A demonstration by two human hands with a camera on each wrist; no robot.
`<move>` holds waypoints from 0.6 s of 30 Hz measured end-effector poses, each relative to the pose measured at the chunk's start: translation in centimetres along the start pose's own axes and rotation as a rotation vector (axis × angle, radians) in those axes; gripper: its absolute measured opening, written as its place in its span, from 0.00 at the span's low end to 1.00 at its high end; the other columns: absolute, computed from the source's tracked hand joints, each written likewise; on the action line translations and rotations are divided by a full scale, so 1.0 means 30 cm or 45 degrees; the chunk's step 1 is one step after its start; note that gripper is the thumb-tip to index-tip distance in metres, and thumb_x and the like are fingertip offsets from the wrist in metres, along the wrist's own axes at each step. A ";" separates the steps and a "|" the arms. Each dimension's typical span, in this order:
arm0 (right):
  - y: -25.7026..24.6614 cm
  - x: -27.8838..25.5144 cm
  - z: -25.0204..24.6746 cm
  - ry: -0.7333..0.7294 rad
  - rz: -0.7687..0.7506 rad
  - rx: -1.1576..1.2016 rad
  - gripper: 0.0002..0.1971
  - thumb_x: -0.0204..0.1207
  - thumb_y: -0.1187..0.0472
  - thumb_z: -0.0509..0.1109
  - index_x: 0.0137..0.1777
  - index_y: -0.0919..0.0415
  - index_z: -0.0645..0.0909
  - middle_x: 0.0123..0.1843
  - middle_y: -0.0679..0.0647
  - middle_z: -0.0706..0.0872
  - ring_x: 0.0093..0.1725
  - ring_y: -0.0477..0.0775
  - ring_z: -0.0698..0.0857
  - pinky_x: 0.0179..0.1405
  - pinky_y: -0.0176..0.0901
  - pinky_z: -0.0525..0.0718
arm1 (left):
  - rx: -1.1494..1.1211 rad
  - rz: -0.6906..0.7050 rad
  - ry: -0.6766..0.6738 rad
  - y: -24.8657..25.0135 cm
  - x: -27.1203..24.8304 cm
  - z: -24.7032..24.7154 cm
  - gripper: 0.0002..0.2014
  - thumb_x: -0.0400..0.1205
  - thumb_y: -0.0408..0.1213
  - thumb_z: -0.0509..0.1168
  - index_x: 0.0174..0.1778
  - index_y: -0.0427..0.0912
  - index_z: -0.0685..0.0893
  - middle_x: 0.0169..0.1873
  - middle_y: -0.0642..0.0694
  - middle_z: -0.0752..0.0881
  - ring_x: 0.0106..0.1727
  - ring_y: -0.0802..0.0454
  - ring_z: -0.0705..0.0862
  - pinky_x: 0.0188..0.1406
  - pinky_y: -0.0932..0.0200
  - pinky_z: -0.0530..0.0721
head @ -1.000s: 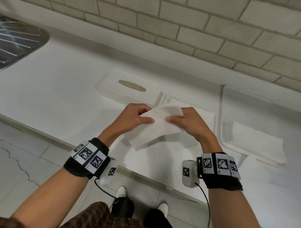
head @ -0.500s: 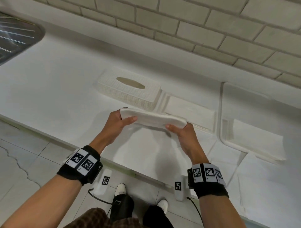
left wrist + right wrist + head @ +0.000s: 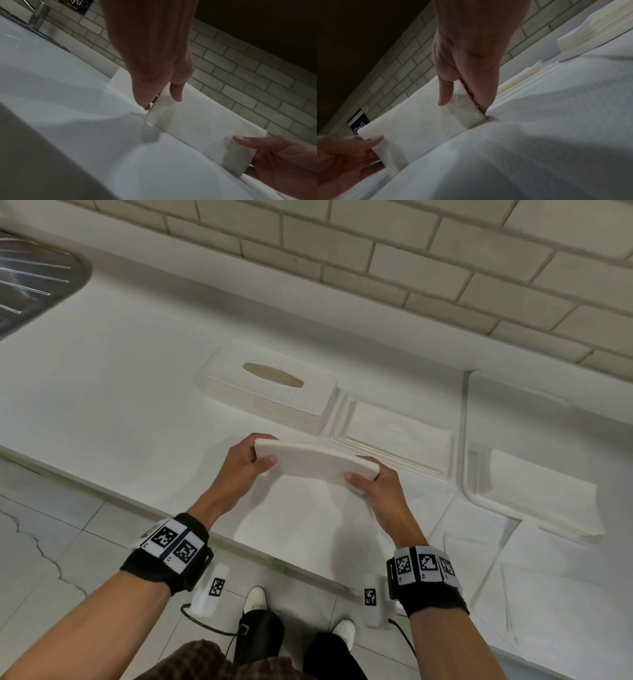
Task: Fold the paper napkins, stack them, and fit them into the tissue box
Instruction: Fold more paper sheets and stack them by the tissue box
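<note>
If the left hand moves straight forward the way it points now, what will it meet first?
Probably the tissue box. The left hand, gripping one end of the folded napkin, points away from the person toward its near wall. Only bare counter seems between, though depth is unclear.

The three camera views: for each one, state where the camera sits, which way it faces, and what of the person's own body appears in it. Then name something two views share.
Head: worn on the head, looking forward and down at the white counter; both forearms, left hand, right hand and shoes show.
Left wrist: looks along the left hand toward the brick wall; the right hand's fingers enter at lower right.
Right wrist: looks along the right hand; the left hand's fingers enter at lower left.
Shared: all three show the folded napkin, gripped at both ends.
</note>
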State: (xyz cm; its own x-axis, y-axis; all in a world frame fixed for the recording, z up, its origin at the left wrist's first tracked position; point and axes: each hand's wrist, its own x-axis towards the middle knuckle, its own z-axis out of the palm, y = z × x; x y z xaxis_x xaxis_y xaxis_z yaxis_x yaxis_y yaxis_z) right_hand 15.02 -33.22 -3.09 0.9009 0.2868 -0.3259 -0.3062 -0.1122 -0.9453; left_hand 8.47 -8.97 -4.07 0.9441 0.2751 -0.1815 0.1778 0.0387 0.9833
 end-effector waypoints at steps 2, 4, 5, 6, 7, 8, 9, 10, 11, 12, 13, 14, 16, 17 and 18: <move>0.004 -0.001 0.000 0.002 -0.013 -0.018 0.15 0.72 0.70 0.76 0.44 0.46 0.90 0.49 0.56 0.90 0.53 0.61 0.87 0.64 0.62 0.82 | 0.021 -0.008 0.012 -0.013 0.003 -0.001 0.14 0.80 0.25 0.67 0.51 0.51 0.83 0.47 0.46 0.84 0.50 0.47 0.80 0.47 0.56 0.79; 0.000 -0.002 -0.001 0.001 -0.044 -0.028 0.14 0.73 0.71 0.74 0.43 0.48 0.90 0.45 0.53 0.90 0.49 0.56 0.86 0.59 0.54 0.83 | 0.016 0.008 0.021 -0.017 0.004 -0.001 0.13 0.81 0.26 0.66 0.51 0.51 0.83 0.46 0.46 0.83 0.49 0.48 0.80 0.47 0.54 0.78; -0.002 -0.002 -0.002 -0.001 -0.057 -0.038 0.15 0.74 0.72 0.74 0.43 0.48 0.89 0.44 0.51 0.89 0.48 0.55 0.85 0.56 0.51 0.82 | 0.002 0.021 0.022 -0.015 0.003 0.000 0.13 0.81 0.26 0.66 0.52 0.50 0.82 0.47 0.46 0.83 0.48 0.50 0.80 0.47 0.56 0.79; -0.001 -0.001 -0.002 -0.004 -0.059 -0.044 0.15 0.74 0.72 0.74 0.44 0.48 0.89 0.44 0.51 0.89 0.48 0.54 0.85 0.55 0.51 0.82 | -0.009 0.032 0.022 -0.012 0.003 0.001 0.13 0.81 0.25 0.66 0.52 0.50 0.82 0.47 0.47 0.83 0.48 0.51 0.81 0.46 0.59 0.79; 0.004 0.001 -0.002 -0.012 -0.051 -0.051 0.15 0.74 0.71 0.74 0.45 0.47 0.89 0.46 0.52 0.90 0.49 0.56 0.86 0.57 0.53 0.83 | -0.014 0.037 0.020 -0.013 0.003 0.001 0.14 0.81 0.24 0.66 0.53 0.50 0.82 0.48 0.48 0.84 0.49 0.53 0.81 0.46 0.62 0.80; 0.010 0.001 -0.002 -0.020 -0.040 -0.059 0.14 0.74 0.70 0.74 0.47 0.47 0.88 0.48 0.54 0.90 0.52 0.60 0.87 0.60 0.56 0.83 | -0.013 0.031 0.020 -0.017 0.003 0.000 0.14 0.81 0.24 0.65 0.53 0.50 0.81 0.49 0.49 0.84 0.50 0.53 0.81 0.45 0.65 0.81; 0.015 0.001 -0.002 -0.021 -0.033 -0.069 0.14 0.74 0.70 0.74 0.48 0.47 0.88 0.50 0.55 0.90 0.55 0.62 0.87 0.64 0.58 0.83 | -0.009 0.018 0.023 -0.021 0.003 -0.001 0.15 0.81 0.24 0.65 0.54 0.51 0.81 0.49 0.48 0.84 0.51 0.53 0.81 0.45 0.66 0.81; 0.019 0.002 -0.003 -0.018 -0.031 -0.075 0.13 0.75 0.69 0.74 0.50 0.47 0.87 0.52 0.57 0.90 0.57 0.63 0.87 0.65 0.60 0.82 | -0.004 0.004 0.027 -0.024 0.003 -0.002 0.14 0.82 0.25 0.65 0.54 0.51 0.80 0.50 0.47 0.84 0.52 0.51 0.81 0.46 0.65 0.81; 0.020 0.002 -0.004 -0.020 -0.032 -0.080 0.13 0.75 0.69 0.74 0.50 0.48 0.87 0.53 0.58 0.90 0.57 0.63 0.87 0.65 0.61 0.82 | 0.002 -0.006 0.031 -0.026 0.004 -0.002 0.14 0.82 0.25 0.65 0.56 0.50 0.80 0.51 0.46 0.84 0.54 0.50 0.82 0.47 0.64 0.80; 0.020 0.002 -0.006 -0.025 -0.033 -0.082 0.13 0.75 0.69 0.73 0.51 0.48 0.86 0.54 0.59 0.90 0.57 0.63 0.87 0.65 0.61 0.82 | 0.007 -0.013 0.035 -0.028 0.005 -0.003 0.13 0.82 0.26 0.65 0.57 0.48 0.80 0.53 0.45 0.84 0.54 0.50 0.82 0.48 0.63 0.80; 0.018 0.002 -0.007 -0.036 -0.035 -0.082 0.14 0.75 0.69 0.73 0.52 0.48 0.86 0.55 0.61 0.90 0.58 0.64 0.87 0.65 0.60 0.82 | 0.008 -0.016 0.039 -0.028 0.006 -0.003 0.13 0.82 0.26 0.65 0.59 0.46 0.79 0.53 0.45 0.85 0.55 0.50 0.82 0.48 0.64 0.80; 0.016 0.002 -0.010 -0.044 -0.037 -0.084 0.14 0.76 0.69 0.73 0.53 0.48 0.86 0.57 0.61 0.89 0.59 0.64 0.86 0.65 0.59 0.82 | 0.006 -0.015 0.041 -0.026 0.007 -0.002 0.14 0.82 0.26 0.65 0.60 0.45 0.79 0.54 0.45 0.85 0.55 0.51 0.83 0.48 0.65 0.81; 0.015 0.001 -0.015 -0.047 -0.041 -0.089 0.14 0.77 0.69 0.71 0.54 0.49 0.85 0.57 0.60 0.89 0.59 0.62 0.86 0.64 0.58 0.82 | 0.009 -0.011 0.050 -0.023 0.009 0.000 0.14 0.82 0.25 0.65 0.61 0.44 0.79 0.53 0.47 0.84 0.54 0.53 0.82 0.46 0.67 0.81; 0.015 0.000 -0.017 -0.043 -0.050 -0.094 0.14 0.77 0.69 0.70 0.53 0.49 0.85 0.56 0.60 0.89 0.58 0.62 0.87 0.63 0.56 0.83 | 0.022 -0.005 0.061 -0.021 0.009 0.002 0.13 0.82 0.26 0.64 0.60 0.43 0.79 0.51 0.47 0.84 0.53 0.53 0.82 0.46 0.66 0.81; 0.012 -0.002 -0.018 -0.038 -0.064 -0.102 0.13 0.78 0.69 0.69 0.53 0.49 0.85 0.55 0.58 0.90 0.57 0.60 0.87 0.61 0.53 0.83 | 0.042 0.005 0.076 -0.019 0.008 0.003 0.12 0.83 0.26 0.63 0.59 0.43 0.79 0.50 0.47 0.84 0.51 0.53 0.82 0.46 0.66 0.80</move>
State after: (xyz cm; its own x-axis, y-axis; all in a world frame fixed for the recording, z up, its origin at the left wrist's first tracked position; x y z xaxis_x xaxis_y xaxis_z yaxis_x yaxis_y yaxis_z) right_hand 15.03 -33.81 -3.41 0.9044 0.3224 -0.2794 -0.2341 -0.1725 -0.9568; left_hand 8.61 -9.01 -4.68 0.9267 0.3322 -0.1760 0.1845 0.0059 0.9828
